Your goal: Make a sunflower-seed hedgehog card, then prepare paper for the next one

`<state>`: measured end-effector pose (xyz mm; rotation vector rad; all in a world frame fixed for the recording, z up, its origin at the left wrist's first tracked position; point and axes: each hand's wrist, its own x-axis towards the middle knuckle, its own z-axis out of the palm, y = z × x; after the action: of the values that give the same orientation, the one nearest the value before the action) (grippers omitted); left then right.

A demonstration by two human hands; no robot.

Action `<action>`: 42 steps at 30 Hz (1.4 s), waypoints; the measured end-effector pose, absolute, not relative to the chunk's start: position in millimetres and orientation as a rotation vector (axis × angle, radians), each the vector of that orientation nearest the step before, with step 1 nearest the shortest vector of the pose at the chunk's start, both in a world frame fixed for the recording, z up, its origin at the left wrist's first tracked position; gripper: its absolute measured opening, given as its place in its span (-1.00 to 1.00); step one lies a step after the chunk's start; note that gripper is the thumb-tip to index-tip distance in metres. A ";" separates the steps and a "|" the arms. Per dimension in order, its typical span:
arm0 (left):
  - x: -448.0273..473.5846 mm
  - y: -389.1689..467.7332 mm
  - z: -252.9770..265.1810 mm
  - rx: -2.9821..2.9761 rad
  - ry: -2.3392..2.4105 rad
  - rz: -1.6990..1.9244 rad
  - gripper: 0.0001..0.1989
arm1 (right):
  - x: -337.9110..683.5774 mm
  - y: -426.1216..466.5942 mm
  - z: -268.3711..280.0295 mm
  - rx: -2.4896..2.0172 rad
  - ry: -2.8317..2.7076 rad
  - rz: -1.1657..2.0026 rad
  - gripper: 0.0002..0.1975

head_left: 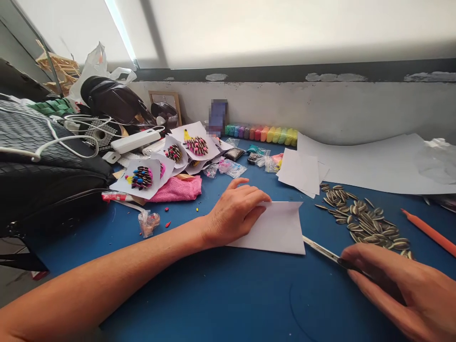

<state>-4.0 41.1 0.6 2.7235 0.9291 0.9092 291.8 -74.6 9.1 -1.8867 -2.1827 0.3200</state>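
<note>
A folded sheet of white paper (278, 232) lies on the blue table in front of me, its top right corner lifted a little. My left hand (238, 211) rests on its left part, with thumb and forefinger closed at the upper edge. At the right, my right hand (402, 285) grips a slim utility knife (322, 249), whose blade end points at the paper's right edge. Beyond that hand is a loose pile of striped sunflower seeds (370, 221). The palm side of my right hand is partly hidden.
Paper cards with seed-and-clay figures (195, 144), a pink cloth (176, 188) and small clay bags (231, 167) lie at the left and back. Coloured clay packs (263, 133) line the wall. White sheets (299, 168), an orange pen-like tool (429, 232) and a black woven bag (46, 166) flank the workspace.
</note>
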 end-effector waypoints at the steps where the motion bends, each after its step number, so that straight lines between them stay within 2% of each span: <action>1: -3.9 40.5 1.7 2.743 0.975 0.889 -0.77 | 292.9 -74.8 8.7 -1.857 -2.199 0.322 -0.69; 5: -1.8 32.7 9.1 2.957 0.860 0.679 -0.53 | 294.2 -74.9 8.5 -1.796 -2.223 0.327 -0.69; 8: -0.6 28.6 9.3 2.950 0.548 0.361 -0.54 | 292.7 -74.1 8.6 -1.783 -2.225 0.346 -0.67; 10: -0.9 29.7 5.5 2.851 0.504 0.240 -0.53 | 292.3 -73.5 8.1 -1.767 -2.224 0.338 -0.65; 19: 2.2 37.2 1.9 2.801 0.635 0.227 -0.52 | 300.1 -67.3 2.7 -1.704 -2.227 0.182 -0.61; 29: 2.7 40.2 0.4 2.740 0.587 0.149 -0.53 | 296.2 -60.5 -0.5 -1.742 -2.189 0.207 -0.61; 35: 2.0 41.0 -0.2 2.747 0.573 0.155 -0.54 | 296.7 -61.4 -7.9 -1.644 -2.232 0.222 -0.54; 42: 1.9 40.2 2.6 2.700 0.571 0.091 -0.52 | 286.8 -62.9 -8.9 -1.603 -2.212 0.181 -0.62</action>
<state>1.9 40.2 2.6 2.6995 0.5713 0.0915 286.8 -62.9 -8.9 -1.6033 -2.2124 0.1806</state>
